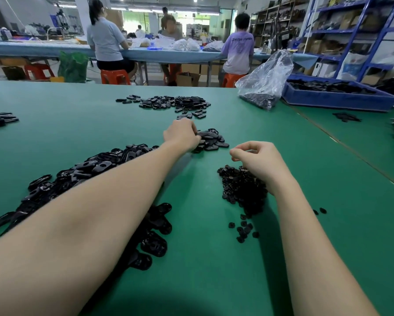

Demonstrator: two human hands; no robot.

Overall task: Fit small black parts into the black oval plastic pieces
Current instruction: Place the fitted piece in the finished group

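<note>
My left hand (182,135) reaches forward to a small heap of black oval pieces (212,140) at the table's middle. Its curled fingertips lie on the heap's left edge, and the back of the hand hides whether they hold a piece. My right hand (257,160) hovers over the far end of a pile of small black parts (241,188), fingers curled and thumb against the forefinger, with no part visible between them. A long heap of loose oval pieces (95,165) runs under my left forearm.
Another spread of oval pieces (175,102) lies farther back on the green table (202,270). A clear plastic bag (266,80) and a blue tray (337,96) of black parts stand at the far right. Several people sit at a bench behind.
</note>
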